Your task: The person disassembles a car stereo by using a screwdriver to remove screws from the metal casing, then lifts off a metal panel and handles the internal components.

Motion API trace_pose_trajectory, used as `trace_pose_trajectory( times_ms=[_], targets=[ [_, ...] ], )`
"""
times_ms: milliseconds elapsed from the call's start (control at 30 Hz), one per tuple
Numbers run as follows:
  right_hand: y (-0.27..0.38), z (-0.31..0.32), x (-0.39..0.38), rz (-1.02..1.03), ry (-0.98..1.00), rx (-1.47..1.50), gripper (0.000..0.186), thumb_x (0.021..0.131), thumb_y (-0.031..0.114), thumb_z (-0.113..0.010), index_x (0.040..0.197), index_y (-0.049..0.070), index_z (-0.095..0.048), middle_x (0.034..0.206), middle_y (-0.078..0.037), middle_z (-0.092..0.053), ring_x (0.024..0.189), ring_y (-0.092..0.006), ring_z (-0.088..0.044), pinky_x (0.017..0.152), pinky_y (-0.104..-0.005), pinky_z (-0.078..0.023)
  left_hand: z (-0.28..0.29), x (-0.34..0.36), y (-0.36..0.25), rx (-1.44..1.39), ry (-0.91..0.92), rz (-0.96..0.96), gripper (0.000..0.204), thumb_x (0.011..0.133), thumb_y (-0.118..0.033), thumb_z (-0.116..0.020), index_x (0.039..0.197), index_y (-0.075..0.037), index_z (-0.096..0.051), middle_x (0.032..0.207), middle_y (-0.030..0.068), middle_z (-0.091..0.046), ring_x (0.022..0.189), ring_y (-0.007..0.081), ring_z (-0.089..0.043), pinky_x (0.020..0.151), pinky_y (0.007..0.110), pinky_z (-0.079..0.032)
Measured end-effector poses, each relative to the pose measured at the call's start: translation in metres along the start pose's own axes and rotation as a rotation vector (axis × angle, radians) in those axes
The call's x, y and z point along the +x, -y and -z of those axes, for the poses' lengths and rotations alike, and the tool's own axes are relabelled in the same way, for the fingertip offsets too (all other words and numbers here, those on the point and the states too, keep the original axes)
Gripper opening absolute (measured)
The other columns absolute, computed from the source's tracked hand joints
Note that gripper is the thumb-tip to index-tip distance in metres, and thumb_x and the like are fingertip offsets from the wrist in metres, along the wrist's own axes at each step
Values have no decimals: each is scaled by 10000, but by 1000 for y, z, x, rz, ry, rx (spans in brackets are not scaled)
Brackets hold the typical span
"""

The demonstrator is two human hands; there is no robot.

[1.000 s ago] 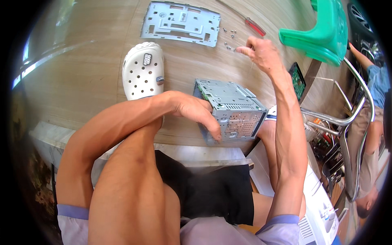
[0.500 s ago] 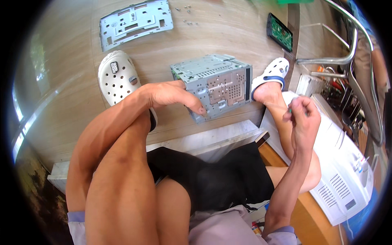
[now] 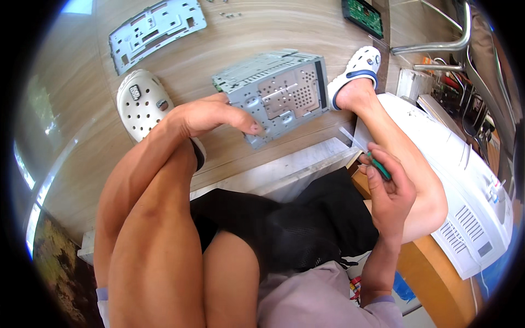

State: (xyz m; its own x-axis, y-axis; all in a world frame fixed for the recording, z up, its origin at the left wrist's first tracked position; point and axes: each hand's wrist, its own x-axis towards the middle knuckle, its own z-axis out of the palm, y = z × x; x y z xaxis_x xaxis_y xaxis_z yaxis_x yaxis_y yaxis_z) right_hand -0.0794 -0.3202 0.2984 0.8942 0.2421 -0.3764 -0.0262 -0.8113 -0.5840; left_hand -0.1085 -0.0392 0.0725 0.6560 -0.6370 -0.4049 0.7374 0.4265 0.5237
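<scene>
A grey perforated metal chassis box (image 3: 279, 93) stands on the wooden floor between my feet. My left hand (image 3: 216, 116) rests on its near left corner, fingers curled onto the metal. My right hand (image 3: 388, 188) is drawn back beside my right leg, closed around a screwdriver with a green handle (image 3: 378, 165) and a thin shaft pointing up-left. A flat grey metal cover plate (image 3: 156, 30) lies on the floor at the far left.
My feet wear white clogs (image 3: 141, 101), (image 3: 358, 65). Small screws (image 3: 224, 15) lie far ahead, a green circuit board (image 3: 362, 15) at the far right. A white machine (image 3: 470, 191) and a chrome chair frame (image 3: 437, 44) stand on the right.
My right hand came back from the far floor to beside my right leg, now holding the screwdriver. My left hand stayed on the chassis. The view tilted down toward my lap.
</scene>
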Motion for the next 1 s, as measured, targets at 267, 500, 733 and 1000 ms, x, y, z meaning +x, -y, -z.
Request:
trace_pose_trajectory(
  times_ms=[267,500,733,1000],
  targets=[
    [-15,-34,7,352,-125,-417,220,958,33,-715,1167,-35,-696,1051,-186,-761,949,-323,-756,824,-380,-600,5,2,5,46,26,42,712,726,-311,-835,1325,34,-662,1264,175,-701,1223,278,-582,1095,371,-398],
    [-16,-38,19,487,-35,-499,241,940,25,-723,1164,-59,-690,1068,-194,-755,961,-334,-756,810,-389,-602,3,1,4,21,-3,28,733,711,-296,-847,1332,41,-653,1274,178,-697,1234,281,-581,1104,377,-394],
    [-15,-39,24,455,-187,-434,238,923,-8,-717,1153,-62,-692,1089,-206,-748,973,-338,-749,817,-383,-600,2,1,2,28,18,40,754,706,-298,-852,1345,44,-641,1272,186,-695,1216,291,-595,1101,382,-404],
    [-16,-54,39,539,-151,-510,249,922,-31,-709,1169,-61,-693,1116,-207,-748,1000,-340,-743,855,-374,-597,1,-1,0,43,4,43,730,722,-321,-846,1330,34,-654,1261,177,-699,1204,283,-599,1086,380,-415]
  ],
)
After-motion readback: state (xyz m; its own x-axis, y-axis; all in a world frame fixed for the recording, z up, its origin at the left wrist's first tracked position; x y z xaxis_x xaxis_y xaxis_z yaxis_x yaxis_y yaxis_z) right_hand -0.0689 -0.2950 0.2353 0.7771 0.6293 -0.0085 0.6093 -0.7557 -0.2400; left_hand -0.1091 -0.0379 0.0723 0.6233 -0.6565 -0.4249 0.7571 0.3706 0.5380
